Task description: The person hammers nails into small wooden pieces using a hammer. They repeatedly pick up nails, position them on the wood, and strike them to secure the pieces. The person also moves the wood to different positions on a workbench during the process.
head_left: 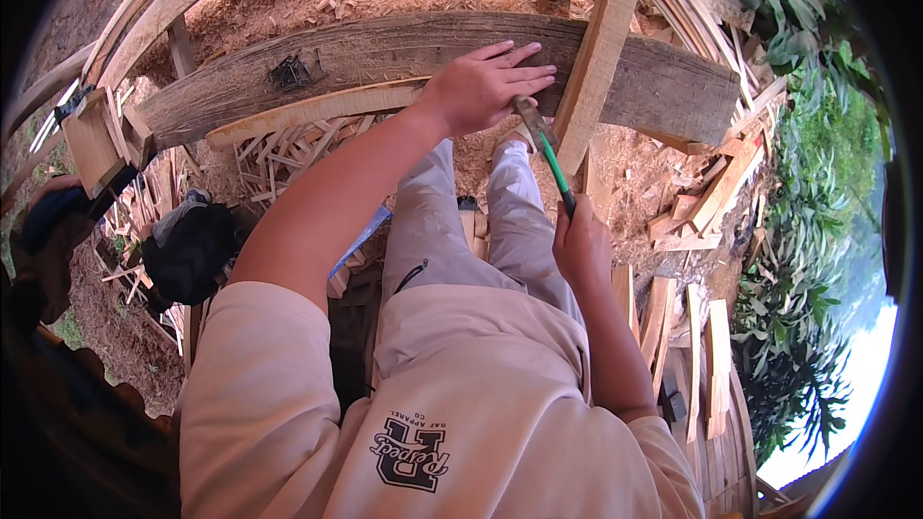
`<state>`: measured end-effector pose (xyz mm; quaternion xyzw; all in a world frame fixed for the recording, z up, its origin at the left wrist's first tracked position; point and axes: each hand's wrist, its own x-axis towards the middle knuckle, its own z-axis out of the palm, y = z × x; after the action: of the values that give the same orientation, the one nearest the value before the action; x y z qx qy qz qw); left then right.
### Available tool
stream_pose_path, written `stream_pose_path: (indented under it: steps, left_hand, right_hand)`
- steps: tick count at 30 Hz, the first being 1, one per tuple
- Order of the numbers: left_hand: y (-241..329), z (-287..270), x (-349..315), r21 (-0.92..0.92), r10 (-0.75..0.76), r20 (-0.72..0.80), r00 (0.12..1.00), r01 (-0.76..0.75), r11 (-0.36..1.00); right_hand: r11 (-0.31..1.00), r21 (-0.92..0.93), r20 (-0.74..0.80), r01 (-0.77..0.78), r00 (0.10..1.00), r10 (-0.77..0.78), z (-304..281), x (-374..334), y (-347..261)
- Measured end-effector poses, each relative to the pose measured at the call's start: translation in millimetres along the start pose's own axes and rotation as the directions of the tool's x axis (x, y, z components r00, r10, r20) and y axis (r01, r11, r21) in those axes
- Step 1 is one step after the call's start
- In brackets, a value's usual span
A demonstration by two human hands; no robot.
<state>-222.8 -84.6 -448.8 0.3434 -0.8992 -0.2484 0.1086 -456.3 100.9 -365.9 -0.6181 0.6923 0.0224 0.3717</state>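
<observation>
My left hand (488, 88) lies on a long weathered plank (375, 46), fingers stretched to the right and spread. The thumb side is partly hidden. In my right hand (582, 245), closed round its dark grip, is a hammer (550, 156) with a green handle. Its metal head is beside my left hand, at the plank's near edge; I cannot tell whether it touches the wood. Just right of the head, a paler wooden beam (598, 48) crosses the plank at a steep slant. A small heap of dark nails (291, 73) rests on the plank's left part.
Under the plank's near edge runs a lighter strip of wood (317, 111). Wood offcuts (707, 197) and shavings cover the ground around. A black bag-like bundle (192, 252) is at the left. Several cut boards (717, 365) lie at the lower right, beside leafy plants (798, 317).
</observation>
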Motion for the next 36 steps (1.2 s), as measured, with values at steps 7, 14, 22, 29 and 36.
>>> stream_pose_path:
  steps: [7,14,22,29,36]
  left_hand:
    - [-1.6,1.2,1.6,-0.05,0.0,-0.023,1.0,-0.001,0.999]
    - [-1.2,-4.0,-0.4,-0.141,-0.016,0.035,0.999,0.02,0.99]
    - [-17.5,5.9,-2.0,-0.335,-0.337,-0.203,0.919,0.259,0.906]
    - [-4.0,12.8,7.3,0.203,-0.44,-0.23,0.868,0.485,0.851]
    - [-1.6,10.6,6.9,0.197,-0.483,-0.178,0.857,0.512,0.836]
  right_hand:
    - [0.992,0.097,-0.115,0.083,0.991,-0.072,-13.7,-23.3,-11.2]
    - [0.985,0.169,-0.149,0.028,0.989,-0.003,-21.6,-26.8,-5.5]
    - [0.981,0.194,-0.16,0.018,0.987,0.014,-4.8,-34.3,8.1]
    - [0.961,0.1,-0.219,0.258,0.948,-0.232,0.4,-21.8,11.6]
    - [0.873,0.148,-0.335,0.464,0.855,-0.397,-8.3,-20.5,11.3]
